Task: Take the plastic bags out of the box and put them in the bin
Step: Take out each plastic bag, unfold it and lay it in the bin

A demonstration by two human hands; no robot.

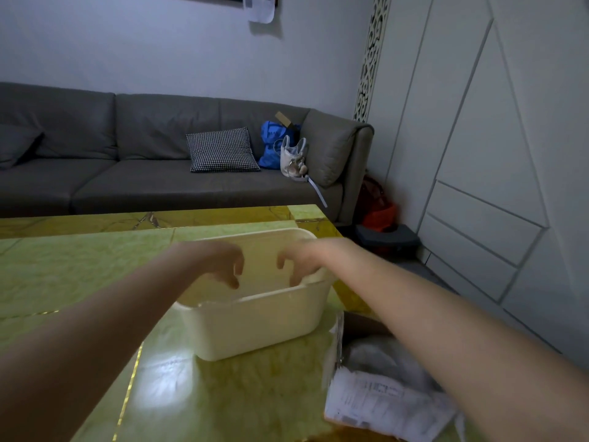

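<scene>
Both hands reach into the bin (255,317) on the tabletop (79,275); left hand (220,263) loosely curled, empty; right hand (301,261) presses pale plastic (315,277) down, grip unclear; box (366,330) waits alongside.

glossy green-yellow marble table (79,269) carries a cream plastic bin (255,327).

Both bare forearms extend forward and converge toward the centre. Left hand (220,263): palm down, fingers curled downward, holding nothing visible. Right hand (301,261): fingers curled downward, fingertips hidden; grip cannot be determined. Hands are near, not touching.
</scene>
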